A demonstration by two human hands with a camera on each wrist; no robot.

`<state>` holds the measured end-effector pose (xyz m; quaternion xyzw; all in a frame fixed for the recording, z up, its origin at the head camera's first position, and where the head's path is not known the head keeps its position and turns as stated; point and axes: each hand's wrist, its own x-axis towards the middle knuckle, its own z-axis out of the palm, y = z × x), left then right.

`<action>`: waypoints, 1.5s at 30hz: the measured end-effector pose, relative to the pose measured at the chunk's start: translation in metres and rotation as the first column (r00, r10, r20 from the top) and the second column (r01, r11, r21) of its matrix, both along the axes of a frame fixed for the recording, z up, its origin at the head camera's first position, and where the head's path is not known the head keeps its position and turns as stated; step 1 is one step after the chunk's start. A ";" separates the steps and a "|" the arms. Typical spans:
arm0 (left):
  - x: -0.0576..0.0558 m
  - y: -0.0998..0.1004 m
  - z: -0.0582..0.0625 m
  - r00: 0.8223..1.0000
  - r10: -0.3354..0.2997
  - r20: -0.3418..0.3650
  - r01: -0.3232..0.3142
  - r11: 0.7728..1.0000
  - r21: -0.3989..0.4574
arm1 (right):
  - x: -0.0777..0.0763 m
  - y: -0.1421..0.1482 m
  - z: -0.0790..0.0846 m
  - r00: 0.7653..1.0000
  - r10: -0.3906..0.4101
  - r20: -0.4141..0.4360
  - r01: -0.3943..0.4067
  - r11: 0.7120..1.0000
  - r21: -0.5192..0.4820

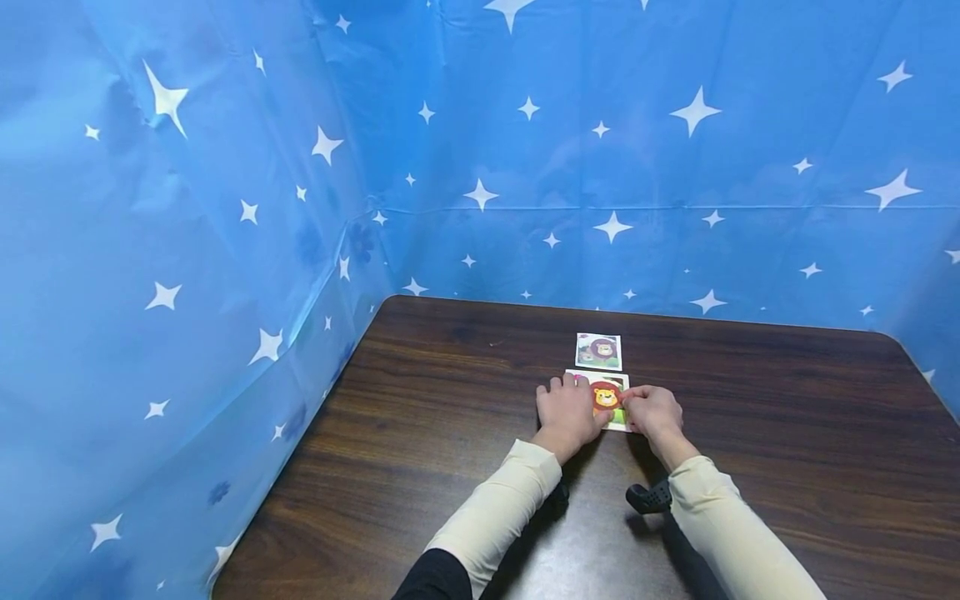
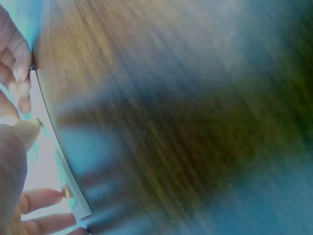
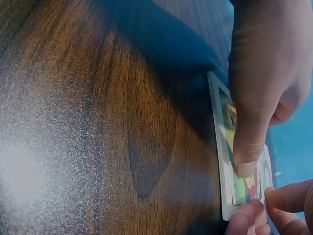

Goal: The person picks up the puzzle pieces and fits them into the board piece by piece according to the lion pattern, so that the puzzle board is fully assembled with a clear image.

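Note:
A lion puzzle (image 1: 606, 397) with a white frame lies on the table in front of both hands. My left hand (image 1: 567, 410) rests across its left side, fingers stretched over the picture. In the right wrist view the left thumb (image 3: 245, 166) presses on the picture near the front edge. At the right end, my right hand (image 1: 654, 410) has its fingers curled and pinches at the puzzle's edge; I cannot tell whether it grips a loose piece or the frame. Beyond the puzzle lies a paler lion picture card (image 1: 598, 352).
The dark wooden table (image 1: 420, 417) ends at a blue star-patterned curtain (image 1: 570, 167) behind and on the left. A black device (image 1: 649, 498) sits under the right wrist. Light sleeves (image 1: 498, 504) cover both forearms.

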<state>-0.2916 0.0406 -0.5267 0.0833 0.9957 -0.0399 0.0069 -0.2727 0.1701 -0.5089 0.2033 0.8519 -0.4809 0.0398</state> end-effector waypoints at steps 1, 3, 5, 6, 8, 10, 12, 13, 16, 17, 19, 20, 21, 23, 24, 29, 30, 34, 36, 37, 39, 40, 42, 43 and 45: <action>0.000 0.000 0.000 1.000 0.002 -0.001 -0.002 1.000 0.003 | 0.000 0.000 0.000 1.000 0.001 -0.002 -0.001 1.000 0.001; -0.001 0.001 0.000 1.000 0.006 0.003 -0.006 1.000 0.004 | 0.000 0.001 0.000 1.000 0.003 -0.002 -0.003 1.000 0.003; 0.000 0.002 0.001 1.000 0.010 0.010 -0.010 1.000 -0.001 | 0.000 0.001 -0.001 1.000 0.006 -0.004 -0.006 1.000 -0.001; 0.000 0.002 0.002 1.000 0.011 0.011 -0.011 1.000 -0.002 | 0.000 0.001 -0.001 1.000 0.007 -0.006 -0.007 1.000 -0.002; 0.000 0.002 0.002 1.000 0.013 0.014 -0.013 1.000 -0.011 | 0.000 0.001 -0.001 1.000 0.004 -0.007 -0.004 1.000 -0.009; 0.001 0.003 0.002 1.000 0.013 0.012 -0.013 1.000 -0.017 | 0.000 0.001 -0.001 1.000 0.001 -0.007 -0.001 1.000 -0.016; 0.001 0.004 0.002 1.000 0.015 0.010 -0.015 1.000 -0.020 | -0.001 0.002 -0.001 1.000 0.000 -0.004 0.000 1.000 -0.024; 0.002 0.004 0.003 1.000 0.018 0.007 -0.018 1.000 -0.020 | -0.001 0.002 -0.001 1.000 -0.001 -0.003 0.001 1.000 -0.028; 0.003 0.005 0.004 1.000 0.023 0.005 -0.023 1.000 -0.020 | -0.002 0.003 -0.001 1.000 -0.005 0.003 0.005 0.999 -0.046; 0.003 0.006 0.005 1.000 0.026 0.007 -0.026 1.000 -0.018 | -0.002 0.003 -0.001 1.000 -0.006 0.005 0.006 0.998 -0.055; 0.003 0.006 0.006 0.999 0.031 0.014 -0.030 0.999 -0.015 | -0.002 0.004 -0.002 1.000 -0.008 0.010 0.009 0.997 -0.071; 0.003 0.007 0.006 0.999 0.032 0.020 -0.032 0.999 -0.016 | -0.002 0.004 -0.002 1.000 -0.007 0.011 0.008 0.997 -0.080; 0.003 0.007 0.006 0.999 0.035 0.025 -0.035 0.999 -0.016 | -0.002 0.004 -0.003 1.000 -0.007 0.012 0.008 0.996 -0.086; 0.003 0.008 0.005 0.999 0.041 0.033 -0.040 0.999 -0.014 | -0.002 0.004 -0.004 1.000 -0.006 0.013 0.007 0.996 -0.090; 0.002 0.009 0.005 0.998 0.043 0.035 -0.043 0.999 -0.013 | -0.002 0.005 -0.004 1.000 -0.007 0.014 0.008 0.996 -0.090; 0.001 0.011 0.000 0.998 0.059 0.029 -0.059 0.998 -0.010 | -0.002 0.005 -0.005 1.000 -0.004 0.012 0.005 0.996 -0.089; 0.000 0.011 0.000 0.998 0.064 0.023 -0.064 0.998 -0.008 | -0.001 0.005 -0.005 1.000 -0.003 0.011 0.004 0.996 -0.093; -0.002 0.013 -0.001 0.996 0.085 0.010 -0.085 0.996 0.000 | 0.000 0.004 -0.004 1.000 -0.005 0.010 0.006 0.995 -0.099; -0.002 0.013 -0.001 0.996 0.093 0.011 -0.093 0.996 0.004 | 0.000 0.003 -0.004 1.000 -0.006 0.010 0.007 0.995 -0.096; -0.003 0.014 0.000 0.995 0.097 0.013 -0.097 0.995 0.006 | 0.000 0.003 -0.004 1.000 -0.005 0.008 0.005 0.996 -0.094; -0.003 0.015 0.001 0.994 0.103 0.021 -0.104 0.995 0.011 | -0.001 0.003 -0.004 1.000 -0.004 0.006 0.005 0.995 -0.095; -0.003 0.016 0.002 0.994 0.107 0.026 -0.107 0.994 0.012 | -0.001 0.004 -0.004 1.000 -0.004 0.006 0.004 0.996 -0.094; -0.003 0.017 0.004 0.992 0.119 0.033 -0.120 0.992 0.025 | -0.001 0.004 -0.004 1.000 -0.005 0.002 0.005 0.995 -0.096; -0.003 0.018 0.006 0.991 0.126 0.037 -0.127 0.991 0.034 | -0.002 0.004 -0.004 1.000 -0.005 0.001 0.005 0.995 -0.095; -0.003 0.019 0.008 0.989 0.143 0.048 -0.145 0.988 0.056 | -0.002 0.004 -0.004 1.000 -0.005 0.001 0.005 0.996 -0.093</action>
